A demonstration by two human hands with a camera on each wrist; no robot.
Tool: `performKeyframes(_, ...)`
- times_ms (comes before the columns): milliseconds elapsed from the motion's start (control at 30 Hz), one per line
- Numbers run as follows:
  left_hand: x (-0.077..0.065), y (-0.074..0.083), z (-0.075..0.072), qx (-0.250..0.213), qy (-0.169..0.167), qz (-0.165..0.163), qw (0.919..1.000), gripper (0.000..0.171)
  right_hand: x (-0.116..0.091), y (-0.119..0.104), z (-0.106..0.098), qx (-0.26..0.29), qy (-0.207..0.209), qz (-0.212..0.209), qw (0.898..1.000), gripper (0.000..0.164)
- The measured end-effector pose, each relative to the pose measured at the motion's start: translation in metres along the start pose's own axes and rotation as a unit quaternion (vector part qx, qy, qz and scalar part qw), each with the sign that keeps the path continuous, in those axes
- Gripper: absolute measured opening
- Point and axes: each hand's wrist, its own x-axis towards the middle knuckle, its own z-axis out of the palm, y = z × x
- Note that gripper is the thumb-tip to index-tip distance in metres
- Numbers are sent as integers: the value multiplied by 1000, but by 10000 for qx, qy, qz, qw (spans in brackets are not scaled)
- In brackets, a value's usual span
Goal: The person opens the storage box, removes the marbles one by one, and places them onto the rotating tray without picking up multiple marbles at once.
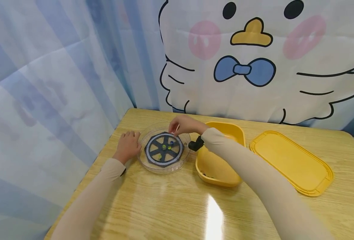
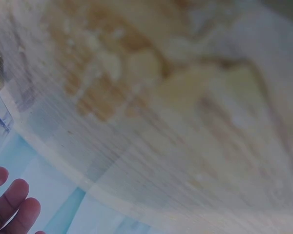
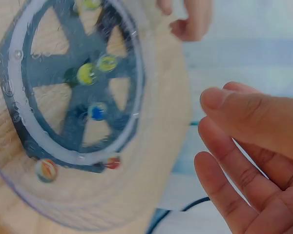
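Note:
A clear round dish (image 1: 181, 165) stands on the table, with a dark six-spoked wheel shape (image 1: 163, 149) bearing a pale ring seen through it. Several glass marbles lie about it: a green-yellow marble (image 3: 86, 74), a blue marble (image 3: 97, 111), an orange-and-white marble (image 3: 46, 170) and a red marble (image 3: 112, 162). My right hand (image 1: 185, 125) hovers over the dish's far right side. In the right wrist view its thumb and fingers are loosely bent, with nothing seen between them. At the dish's left edge rests my left hand (image 1: 128, 145), fingers relaxed; whether it touches the rim is unclear.
Right of the dish stands a deep yellow container (image 1: 220, 165) with a few small dark things at its near end. My right forearm crosses above it. A yellow lid (image 1: 291, 161) lies flat farther right. A printed curtain (image 1: 246, 96) hangs behind the wooden table (image 1: 152, 203).

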Motion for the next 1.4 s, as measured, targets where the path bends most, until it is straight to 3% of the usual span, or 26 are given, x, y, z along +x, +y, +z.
performKeyframes(200,-2,-2,2,-35,40,-46,10000,32,-28,-22,-13,-36,1,-435,9990,10)
performKeyframes(433,-5,-1,-1,-47,42,-71,10000,32,-70,-36,-17,-55,-330,-717,9969,10)
performKeyframes(767,-5,-2,-1,-48,122,-11,9999,32,-116,-9,1,-203,-793,-784,9936,7)
performKeyframes(967,-4,-2,0,-56,181,25,9998,31,-127,13,17,46,-1003,-722,9923,9)
performKeyframes(1400,-2,1,0,-73,245,45,9997,29,-122,41,46,287,-1075,-727,9911,7)
